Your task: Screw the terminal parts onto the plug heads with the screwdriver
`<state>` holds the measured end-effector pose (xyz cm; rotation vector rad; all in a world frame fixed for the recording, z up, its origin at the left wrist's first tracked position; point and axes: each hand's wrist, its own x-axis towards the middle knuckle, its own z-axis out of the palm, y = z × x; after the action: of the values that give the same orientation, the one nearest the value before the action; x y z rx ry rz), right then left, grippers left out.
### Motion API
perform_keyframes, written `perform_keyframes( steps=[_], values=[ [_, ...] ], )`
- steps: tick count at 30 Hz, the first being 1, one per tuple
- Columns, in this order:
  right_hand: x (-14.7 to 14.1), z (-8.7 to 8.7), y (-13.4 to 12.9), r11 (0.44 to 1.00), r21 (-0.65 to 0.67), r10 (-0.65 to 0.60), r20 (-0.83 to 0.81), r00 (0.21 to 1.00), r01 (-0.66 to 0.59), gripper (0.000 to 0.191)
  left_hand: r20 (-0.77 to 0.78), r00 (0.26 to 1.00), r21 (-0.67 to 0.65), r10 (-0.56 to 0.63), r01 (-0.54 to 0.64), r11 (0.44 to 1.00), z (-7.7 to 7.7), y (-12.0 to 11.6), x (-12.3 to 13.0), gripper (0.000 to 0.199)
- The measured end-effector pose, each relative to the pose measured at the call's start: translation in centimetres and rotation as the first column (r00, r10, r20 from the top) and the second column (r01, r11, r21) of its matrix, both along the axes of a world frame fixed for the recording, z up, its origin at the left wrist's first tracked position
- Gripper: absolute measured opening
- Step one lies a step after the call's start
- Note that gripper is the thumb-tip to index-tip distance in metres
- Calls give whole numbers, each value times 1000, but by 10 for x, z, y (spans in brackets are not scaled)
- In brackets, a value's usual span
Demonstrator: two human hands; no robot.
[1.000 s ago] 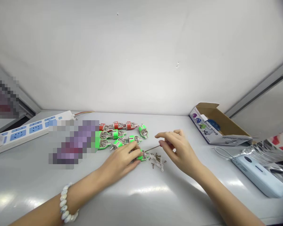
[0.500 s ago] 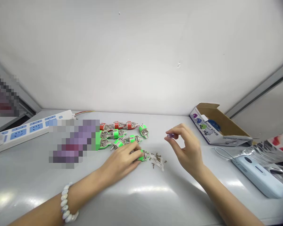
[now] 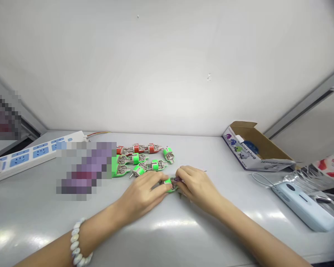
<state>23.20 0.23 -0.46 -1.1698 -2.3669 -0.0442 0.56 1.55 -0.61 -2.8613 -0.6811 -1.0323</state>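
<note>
Plug axis: the green plug (image 3: 169, 184) is lying on the table (image 3: 211, 230) between both hands, its long axis running roughly sideways; its pin ends are hidden, so I cannot tell which way it is pointing.
Change: the right hand (image 3: 197, 187) is now down at the plug, no longer raised with a small purple part; that part (image 3: 178, 179) is showing at the plug's right end, and the loose screws are mostly out of sight under the hand.
Left hand (image 3: 140, 195): it is reaching in palm-down from the lower left, fingers clasping the plug's left side.
Right hand: it is curving over the plug's right end, fingertips touching or nearly touching the left hand; I cannot tell whether it is gripping.
Shaft: a thin metal shaft (image 3: 202, 171) is sticking out past the right hand toward the upper right.
Nearby: red plugs (image 3: 139, 148) and green plugs (image 3: 144, 165) are lying just beyond the hands.
</note>
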Motion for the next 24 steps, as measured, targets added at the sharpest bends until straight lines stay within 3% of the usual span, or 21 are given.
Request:
perform_keyframes(
  steps=[7, 15, 20, 24],
  values=[
    [-1, -3, 1, 999, 33, 31, 57, 998, -33, 24, 7, 1000, 28, -3, 3, 1000, 1, -1, 4, 18],
    [-1, 2, -2, 1000, -9, 7, 74, 997, -7, 10, -17, 1000, 28, 6, -6, 1000, 2, 0, 3, 20],
    [-1, 0, -1, 1000, -21, 3, 100, 995, -1, 22, -34, 999, 16, 10, -10, 1000, 0, -1, 2, 21],
    [1, 2, -1, 999, -35, -16, 110, 994, 20, 20, -54, 998, -24, 13, -14, 1000, -1, 0, 0, 20]
  ],
)
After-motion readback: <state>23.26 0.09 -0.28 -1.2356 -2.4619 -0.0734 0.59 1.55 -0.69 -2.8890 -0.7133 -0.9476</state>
